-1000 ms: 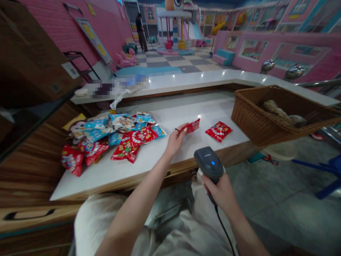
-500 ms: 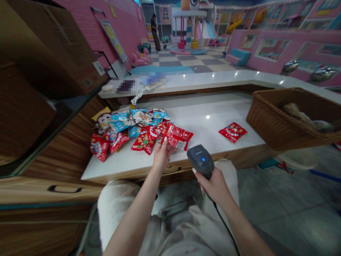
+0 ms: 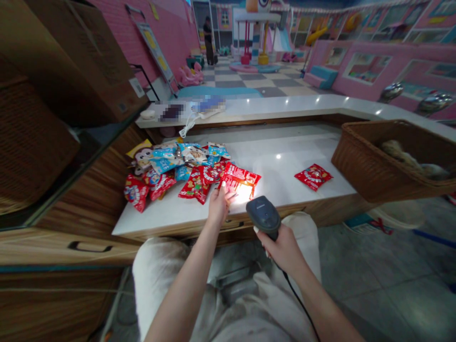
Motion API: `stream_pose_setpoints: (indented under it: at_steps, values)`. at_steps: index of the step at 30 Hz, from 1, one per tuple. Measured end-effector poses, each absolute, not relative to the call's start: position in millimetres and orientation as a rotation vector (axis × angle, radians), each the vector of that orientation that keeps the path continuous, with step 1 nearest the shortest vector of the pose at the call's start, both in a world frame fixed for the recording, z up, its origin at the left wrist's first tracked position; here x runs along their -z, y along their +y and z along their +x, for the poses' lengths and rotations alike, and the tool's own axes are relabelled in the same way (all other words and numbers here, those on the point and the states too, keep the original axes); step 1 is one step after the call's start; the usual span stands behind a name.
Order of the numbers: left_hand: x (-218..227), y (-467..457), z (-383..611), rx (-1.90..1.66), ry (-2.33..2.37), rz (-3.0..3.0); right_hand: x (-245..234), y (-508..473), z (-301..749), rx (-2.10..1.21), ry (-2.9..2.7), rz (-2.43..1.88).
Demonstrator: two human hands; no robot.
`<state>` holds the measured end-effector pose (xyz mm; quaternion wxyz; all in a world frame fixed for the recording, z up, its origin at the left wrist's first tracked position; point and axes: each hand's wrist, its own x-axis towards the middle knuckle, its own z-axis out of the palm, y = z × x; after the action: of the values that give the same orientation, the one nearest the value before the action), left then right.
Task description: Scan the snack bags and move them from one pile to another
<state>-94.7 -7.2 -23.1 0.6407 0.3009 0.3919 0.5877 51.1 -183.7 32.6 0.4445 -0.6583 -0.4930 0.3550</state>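
Note:
My left hand [image 3: 220,203] grips the near left edge of a red snack packet [image 3: 242,176], its printed back facing up. Bright light washes over the packet's lower part, where the print is lost in glare. In my right hand [image 3: 284,247] is a dark barcode scanner [image 3: 264,213], its head pointed toward that packet and a black cable trailing down from the handle. To the left lies a heap of red packets [image 3: 194,186] and blue packets [image 3: 166,159]. Apart from these, one red packet [image 3: 314,177] lies on the white counter [image 3: 270,164] at the right.
A wicker basket [image 3: 374,164] with pale contents stands at the right end. Cardboard boxes [image 3: 103,57] rise at the left. Along the raised ledge [image 3: 270,108] are a white cable [image 3: 187,126] and blurred-out items. Far back, a person [image 3: 208,42] stands in a play area.
A bright light now falls on the held packet, and the blue light atop the scanner is out. The scanner has shifted slightly left. My left hand keeps its hold.

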Motion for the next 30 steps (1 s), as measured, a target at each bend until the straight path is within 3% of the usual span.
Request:
stream_pose_setpoints:
  at_steps: [14,19,22,26,30]
  values:
    - [-5.4,-10.0,-100.5,-1.381,0.816,0.867,-28.8,-186.8,58.6,-0.821,-1.176,-1.661]
    - [-49.0,22.1,-135.0,-1.726,1.057,1.616,-32.8,-185.8,60.0,-0.845,-1.161,-1.656]
    - [-58.7,45.8,-157.7,-1.396,1.284,2.268,-36.2,-185.8,60.6,-0.858,-1.160,-1.655]
    - [-50.3,58.7,-172.9,-0.762,1.482,2.640,-35.6,-186.5,64.6,-0.854,-1.159,-1.672]
    - [-44.3,54.9,-165.1,-0.786,1.516,2.675,-34.0,-188.0,72.6,-0.814,-1.164,-1.674]
